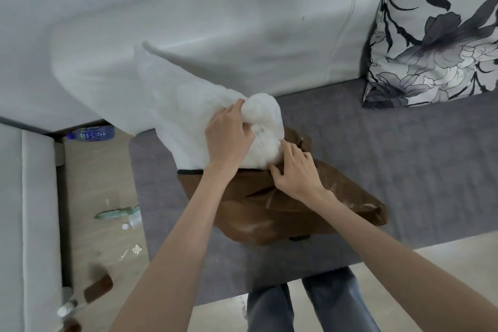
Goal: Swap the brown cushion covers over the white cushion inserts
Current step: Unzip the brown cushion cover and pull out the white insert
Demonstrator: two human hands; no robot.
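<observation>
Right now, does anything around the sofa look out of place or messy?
Yes. Litter lies on the floor left of the sofa: a plastic bottle under the sofa's edge, a torn green wrapper and small scraps. On the seat, the white insert sticks half out of the brown cover, bunched.

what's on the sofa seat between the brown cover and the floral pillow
Nothing: in the head view, only bare grey sofa seat shows between the brown cushion cover and the floral pillow.

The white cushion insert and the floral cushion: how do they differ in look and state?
The white cushion insert is plain and crumpled; the floral cushion carries dark flower prints and keeps its full shape. The insert sits partly inside the brown cover, gripped by hands; the floral cushion leans untouched against the backrest. Both are on the sofa.
</observation>
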